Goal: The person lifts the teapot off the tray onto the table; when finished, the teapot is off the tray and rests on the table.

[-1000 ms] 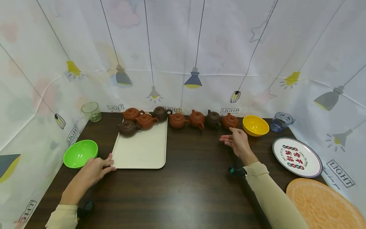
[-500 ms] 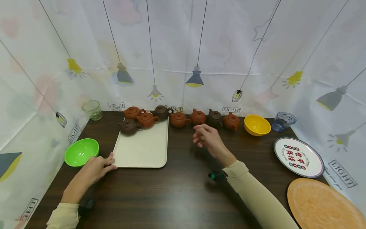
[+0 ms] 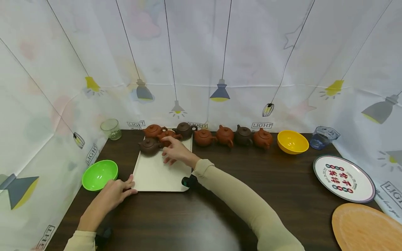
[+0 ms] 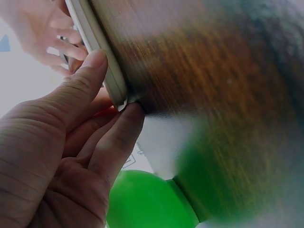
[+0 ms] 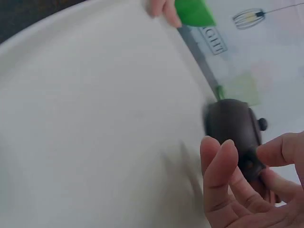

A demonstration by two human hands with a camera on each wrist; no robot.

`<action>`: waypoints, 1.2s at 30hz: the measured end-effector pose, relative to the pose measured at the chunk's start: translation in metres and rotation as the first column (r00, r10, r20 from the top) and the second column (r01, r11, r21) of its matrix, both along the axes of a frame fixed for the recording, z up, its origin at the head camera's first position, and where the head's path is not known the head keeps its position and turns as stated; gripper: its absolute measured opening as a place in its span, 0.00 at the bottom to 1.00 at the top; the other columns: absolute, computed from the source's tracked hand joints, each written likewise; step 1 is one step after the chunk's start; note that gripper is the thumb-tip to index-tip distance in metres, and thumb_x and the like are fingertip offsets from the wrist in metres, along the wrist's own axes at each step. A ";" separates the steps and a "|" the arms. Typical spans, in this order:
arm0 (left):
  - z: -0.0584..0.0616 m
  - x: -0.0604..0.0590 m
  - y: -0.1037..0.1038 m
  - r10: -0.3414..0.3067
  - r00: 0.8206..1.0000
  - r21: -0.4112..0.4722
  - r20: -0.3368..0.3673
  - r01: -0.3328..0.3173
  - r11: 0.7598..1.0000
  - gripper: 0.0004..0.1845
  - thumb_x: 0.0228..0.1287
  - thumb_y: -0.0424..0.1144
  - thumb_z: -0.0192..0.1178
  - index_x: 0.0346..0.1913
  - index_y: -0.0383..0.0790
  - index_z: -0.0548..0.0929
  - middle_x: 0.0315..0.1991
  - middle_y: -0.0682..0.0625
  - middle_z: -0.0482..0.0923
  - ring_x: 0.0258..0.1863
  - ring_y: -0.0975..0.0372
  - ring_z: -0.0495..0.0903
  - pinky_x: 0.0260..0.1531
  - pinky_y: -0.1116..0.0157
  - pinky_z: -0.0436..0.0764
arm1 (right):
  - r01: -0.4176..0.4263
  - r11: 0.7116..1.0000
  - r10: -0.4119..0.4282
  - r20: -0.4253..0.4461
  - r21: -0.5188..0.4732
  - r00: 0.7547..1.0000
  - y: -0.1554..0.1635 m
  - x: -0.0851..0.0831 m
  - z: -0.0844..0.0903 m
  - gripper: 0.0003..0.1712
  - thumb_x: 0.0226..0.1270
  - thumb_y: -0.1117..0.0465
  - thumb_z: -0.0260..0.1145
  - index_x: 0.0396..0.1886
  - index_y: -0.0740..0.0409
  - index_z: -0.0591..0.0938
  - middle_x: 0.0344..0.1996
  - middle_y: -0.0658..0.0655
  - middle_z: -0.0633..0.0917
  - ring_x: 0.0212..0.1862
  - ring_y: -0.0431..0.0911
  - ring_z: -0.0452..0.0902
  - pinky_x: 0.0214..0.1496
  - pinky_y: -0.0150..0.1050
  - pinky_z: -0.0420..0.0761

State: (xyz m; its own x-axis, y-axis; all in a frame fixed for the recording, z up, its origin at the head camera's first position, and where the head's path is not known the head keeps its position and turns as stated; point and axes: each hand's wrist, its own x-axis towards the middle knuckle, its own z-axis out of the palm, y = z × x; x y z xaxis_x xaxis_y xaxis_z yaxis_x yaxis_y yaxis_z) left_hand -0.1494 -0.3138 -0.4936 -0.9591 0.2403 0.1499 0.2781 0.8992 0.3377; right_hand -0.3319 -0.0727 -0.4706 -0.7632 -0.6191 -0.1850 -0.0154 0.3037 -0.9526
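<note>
My left hand (image 3: pixel 114 193) pinches the near left corner of the cream tray (image 3: pixel 157 174), thumb on its rim (image 4: pixel 95 42) and fingers under the edge. Over the tray, my right hand (image 3: pixel 179 153) is held with loosely bent fingers beside a dark brown teapot (image 3: pixel 149 146). In the right wrist view, that teapot's handle (image 5: pixel 251 166) shows between thumb and fingers, which are spread around it. Behind the hand are a partly hidden reddish teapot (image 3: pixel 166 134), another reddish one (image 3: pixel 153 130) and a dark one (image 3: pixel 185 129), grouped at the tray's far end.
Right of the tray, a row of teapots (image 3: pixel 224 135) runs along the back to a yellow bowl (image 3: pixel 292 143) and a blue glass (image 3: pixel 321 137). A plate (image 3: pixel 343 179) and a round orange mat (image 3: pixel 364 226) lie right. A green bowl (image 3: pixel 99 175) and clear glass (image 3: pixel 111 129) stand left.
My right hand has swept left from the teapots at the right end of the row to the dark teapot on the tray. My left hand has stayed at the tray's corner.
</note>
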 end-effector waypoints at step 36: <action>-0.002 0.000 0.001 0.018 1.000 0.016 -0.013 -0.018 1.000 0.26 0.62 0.40 0.76 0.57 0.24 0.87 0.53 0.32 0.88 0.46 0.39 0.92 0.44 0.48 0.88 | 0.181 0.969 -0.163 0.115 -0.169 0.980 0.172 0.019 0.002 0.22 0.86 0.59 0.60 0.58 0.79 0.82 0.54 0.77 0.84 0.39 0.44 0.92 0.53 0.43 0.91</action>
